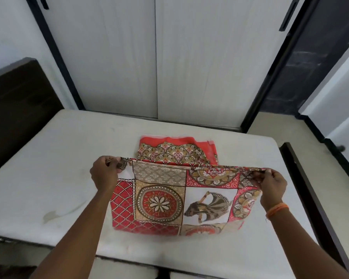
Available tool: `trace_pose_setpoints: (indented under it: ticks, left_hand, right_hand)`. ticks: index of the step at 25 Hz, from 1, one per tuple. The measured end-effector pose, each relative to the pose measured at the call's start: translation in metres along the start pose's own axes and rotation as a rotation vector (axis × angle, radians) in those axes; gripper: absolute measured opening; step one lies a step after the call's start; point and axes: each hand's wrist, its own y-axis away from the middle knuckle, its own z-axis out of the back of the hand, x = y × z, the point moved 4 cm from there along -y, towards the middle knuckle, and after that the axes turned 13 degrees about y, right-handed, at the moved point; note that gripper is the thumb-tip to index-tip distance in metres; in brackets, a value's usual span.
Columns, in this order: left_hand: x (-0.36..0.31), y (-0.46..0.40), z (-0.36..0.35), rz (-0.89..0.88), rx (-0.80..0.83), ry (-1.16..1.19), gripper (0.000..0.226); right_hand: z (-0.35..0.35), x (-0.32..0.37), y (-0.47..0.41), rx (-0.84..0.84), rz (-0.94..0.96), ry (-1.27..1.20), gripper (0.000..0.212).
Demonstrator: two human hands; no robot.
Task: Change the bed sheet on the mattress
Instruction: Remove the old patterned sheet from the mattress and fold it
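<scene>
Your two forearms rise from the bottom of the frame toward the middle, the one on the right side wearing an orange thread band [276, 210] at the wrist. Your left hand [104, 174], left of centre, has its fingers curled round the upper left corner of the folded bed sheet [175, 200]; your right hand [271, 185], right of centre, pinches the upper right corner the same way. Between the two hands the top edge of the sheet runs taut and nearly level across the middle of the frame, lifted, while the lower part hangs down to the mattress [48, 178]. The sheet is printed in red, tan and white squares: a round flower medallion left of centre, a dancing figure on a white square to its right, a red lattice panel at its left edge.

Just behind the held sheet, toward the upper centre, a second folded cloth [177, 152] in red with a tan scalloped pattern lies flat on the bare off-white mattress. The mattress fills the middle band of the frame and shows a faint stain in its lower left part.

A dark wooden headboard [18, 109] stands at the left edge. A dark bed frame rail [310, 188] runs down the right side. Pale wardrobe doors [155, 57] with black frames fill the top of the frame, with a black handle [289, 15] in the upper right.
</scene>
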Motion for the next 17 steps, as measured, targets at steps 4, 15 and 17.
trace_pose_setpoints:
  ticks: [4, 15, 17]
  left_hand:
    - [0.026, -0.126, -0.109, 0.069, 0.06, -0.112, 0.019]
    - [0.224, -0.209, -0.299, 0.266, 0.53, -0.278, 0.1]
    - [0.29, -0.144, -0.248, 0.405, 0.555, -0.424, 0.106]
  right_hand:
    - [-0.116, 0.021, -0.122, 0.067, -0.039, 0.136, 0.023]
    - [-0.317, -0.113, -0.263, 0.412, -0.145, 0.736, 0.103]
    - [-0.281, -0.184, -0.214, 0.378, -0.233, 0.942, 0.094]
